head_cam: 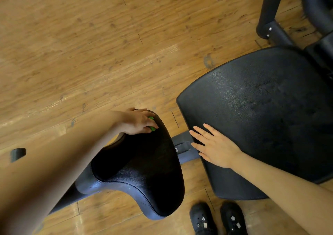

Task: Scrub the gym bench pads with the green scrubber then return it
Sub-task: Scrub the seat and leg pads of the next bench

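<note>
Step in hand: we judge that we are scrubbing the smaller seat pad (144,162) at its far end; the larger back pad (261,108) waits for its turn.
Green scrubber: the green scrubber (151,124) lies under our left hand (137,122), pressed on the far tip of the seat pad. Only two small green parts show between the fingers (153,125).
Left fingers: they curl over the scrubber and grasp it against the pad.
Right fingers: the right hand (214,146) lies flat on the near-left corner of the back pad, its fingers straight and spread, holding nothing. It seems to steady us.
How to scrub well: we think short strokes with even pressure are best here, because the tip is narrow and rounded and the scrubber can slip over the edge to the floor (90,54).
Coverage: we should work from the far tip toward the wide near end, and overlap the strokes, so the grained surface is not missed.
Balance: the frame bar (182,148) joins the two pads, so pushing on the flat right hand should not move the bench.
Feet: our black shoes (218,218) stand just beside the seat pad.
</note>
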Available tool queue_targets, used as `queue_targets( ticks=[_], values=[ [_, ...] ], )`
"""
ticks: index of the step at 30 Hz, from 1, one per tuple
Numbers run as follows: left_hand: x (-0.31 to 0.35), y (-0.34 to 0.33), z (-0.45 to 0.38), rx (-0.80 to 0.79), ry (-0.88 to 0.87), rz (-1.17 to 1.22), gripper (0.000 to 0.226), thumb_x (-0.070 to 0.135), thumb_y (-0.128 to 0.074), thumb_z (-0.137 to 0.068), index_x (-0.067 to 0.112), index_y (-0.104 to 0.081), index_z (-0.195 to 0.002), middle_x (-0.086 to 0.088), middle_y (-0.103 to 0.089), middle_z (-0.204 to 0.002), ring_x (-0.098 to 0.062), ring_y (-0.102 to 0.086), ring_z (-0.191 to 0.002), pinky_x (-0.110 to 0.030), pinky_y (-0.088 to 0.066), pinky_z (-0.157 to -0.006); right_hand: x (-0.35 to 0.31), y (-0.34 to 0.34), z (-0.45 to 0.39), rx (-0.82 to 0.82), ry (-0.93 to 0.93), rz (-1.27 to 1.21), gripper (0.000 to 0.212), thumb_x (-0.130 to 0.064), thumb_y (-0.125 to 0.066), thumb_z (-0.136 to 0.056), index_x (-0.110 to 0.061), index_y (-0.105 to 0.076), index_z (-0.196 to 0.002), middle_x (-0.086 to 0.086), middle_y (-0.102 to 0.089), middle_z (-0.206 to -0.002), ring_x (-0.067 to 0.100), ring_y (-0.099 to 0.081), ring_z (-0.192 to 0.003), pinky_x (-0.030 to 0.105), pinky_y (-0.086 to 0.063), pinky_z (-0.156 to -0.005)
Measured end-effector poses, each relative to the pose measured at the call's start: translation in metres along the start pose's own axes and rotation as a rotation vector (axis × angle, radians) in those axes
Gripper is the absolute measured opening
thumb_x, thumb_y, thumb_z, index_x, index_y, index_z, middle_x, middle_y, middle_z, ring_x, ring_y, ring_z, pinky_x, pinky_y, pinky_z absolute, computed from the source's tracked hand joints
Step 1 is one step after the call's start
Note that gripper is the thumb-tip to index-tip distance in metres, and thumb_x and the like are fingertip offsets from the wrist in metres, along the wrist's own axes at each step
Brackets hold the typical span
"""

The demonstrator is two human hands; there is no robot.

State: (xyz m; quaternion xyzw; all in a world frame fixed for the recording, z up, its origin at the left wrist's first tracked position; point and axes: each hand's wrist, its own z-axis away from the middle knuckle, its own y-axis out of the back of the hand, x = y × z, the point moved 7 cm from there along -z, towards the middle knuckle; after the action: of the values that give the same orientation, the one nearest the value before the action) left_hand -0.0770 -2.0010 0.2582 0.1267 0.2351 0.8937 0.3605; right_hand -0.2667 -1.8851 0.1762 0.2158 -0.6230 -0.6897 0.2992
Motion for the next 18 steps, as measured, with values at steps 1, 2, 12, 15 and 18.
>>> queue_targets(
  ticks=[1,2,12,15,18],
  values=[
    [0.0,0.0,-0.004,-0.001,0.013,-0.005,0.042,0.04,-0.035,-0.104,0.042,-0.035,-0.146,0.006,-0.013,-0.161,-0.019,-0.003,-0.149,-0.047,-0.009,-0.118,0.0,0.0,0.0,-0.011,0.0,0.001,0.045,-0.045,-0.059,-0.092,-0.02,-0.063,-0.13,0.013,-0.038,-0.153,0.033,-0.03,-0.145,0.053,-0.012,-0.118],
    [0.001,0.001,-0.008,-0.002,0.024,-0.011,0.042,0.04,-0.034,-0.104,0.041,-0.035,-0.146,0.006,-0.014,-0.161,-0.02,-0.004,-0.15,-0.05,-0.009,-0.118,0.0,0.0,0.0,-0.021,0.001,-0.001,0.046,-0.045,-0.057,-0.093,-0.02,-0.061,-0.132,0.013,-0.036,-0.154,0.033,-0.028,-0.145,0.053,-0.012,-0.118],
    [0.008,0.004,-0.04,0.073,0.075,-0.082,0.04,0.047,-0.03,-0.103,0.041,-0.04,-0.142,0.003,-0.03,-0.154,-0.025,-0.031,-0.139,-0.047,-0.032,-0.108,0.0,0.001,0.0,-0.052,-0.003,-0.002,0.045,-0.044,-0.054,-0.095,-0.021,-0.06,-0.134,0.013,-0.035,-0.155,0.032,-0.027,-0.146,0.052,-0.009,-0.117],
    [0.01,0.002,-0.033,0.034,0.071,-0.086,0.043,0.045,-0.031,-0.104,0.043,-0.034,-0.147,0.005,-0.012,-0.162,-0.027,-0.012,-0.149,-0.048,-0.021,-0.117,0.0,0.001,0.0,-0.066,-0.006,0.001,0.046,-0.044,-0.054,-0.096,-0.021,-0.059,-0.135,0.013,-0.033,-0.156,0.033,-0.025,-0.147,0.053,-0.008,-0.117],
    [0.014,-0.002,-0.015,0.005,0.016,-0.092,0.043,0.042,-0.033,-0.104,0.043,-0.032,-0.147,0.007,-0.006,-0.163,-0.023,-0.003,-0.15,-0.045,-0.01,-0.121,0.0,0.0,0.0,-0.087,-0.008,0.012,0.048,-0.044,-0.047,-0.099,-0.02,-0.053,-0.14,0.013,-0.026,-0.159,0.033,-0.018,-0.149,0.053,-0.002,-0.117]
  ],
)
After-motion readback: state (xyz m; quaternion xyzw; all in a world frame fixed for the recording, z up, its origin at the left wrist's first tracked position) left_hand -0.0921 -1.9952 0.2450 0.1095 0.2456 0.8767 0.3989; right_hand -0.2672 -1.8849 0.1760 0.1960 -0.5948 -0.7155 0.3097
